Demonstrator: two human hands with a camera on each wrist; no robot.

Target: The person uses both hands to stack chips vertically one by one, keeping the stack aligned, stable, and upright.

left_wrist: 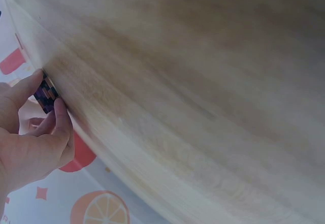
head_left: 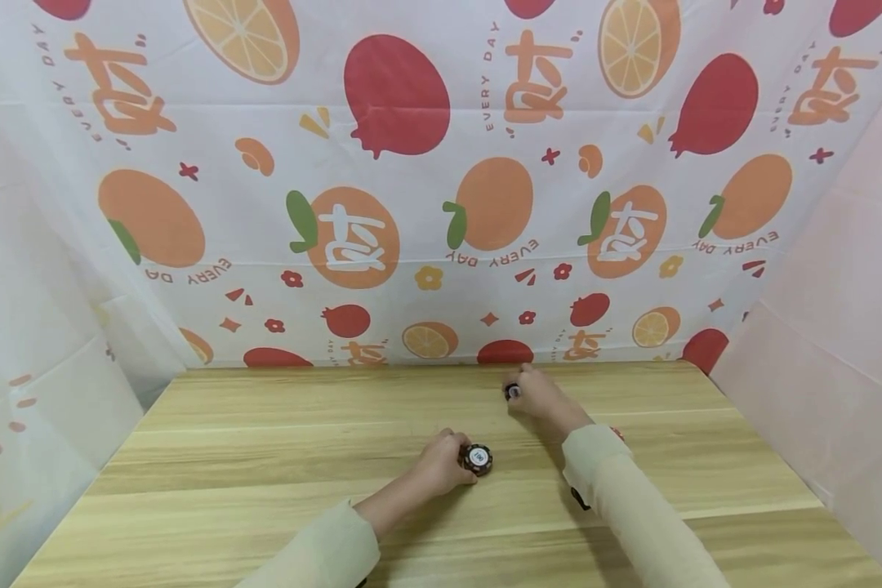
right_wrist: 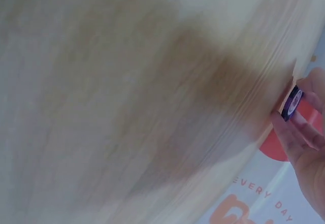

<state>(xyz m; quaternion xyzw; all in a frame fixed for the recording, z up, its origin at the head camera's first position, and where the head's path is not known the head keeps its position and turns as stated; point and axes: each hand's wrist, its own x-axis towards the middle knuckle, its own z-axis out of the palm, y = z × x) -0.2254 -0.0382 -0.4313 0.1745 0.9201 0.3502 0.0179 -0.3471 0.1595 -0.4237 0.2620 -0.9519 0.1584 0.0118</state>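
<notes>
Near the middle of the wooden table, my left hand (head_left: 441, 465) grips a short stack of dark poker chips (head_left: 478, 459) by its sides, thumb on one edge and fingers on the other. The top chip has a white centre with a number. In the left wrist view the layered edges of the stack (left_wrist: 46, 95) show between thumb and fingertips. Farther back and to the right, my right hand (head_left: 540, 394) pinches a dark poker chip (head_left: 513, 391). Its pale round centre faces sideways in the right wrist view, where the chip (right_wrist: 292, 103) stands tilted between thumb and fingers.
A small red-and-white piece (head_left: 617, 434) peeks out from behind the right sleeve, mostly hidden. The wooden table (head_left: 265, 457) ends at a fruit-printed cloth (head_left: 419, 204) hanging along the back. Pale cloth hangs on both sides.
</notes>
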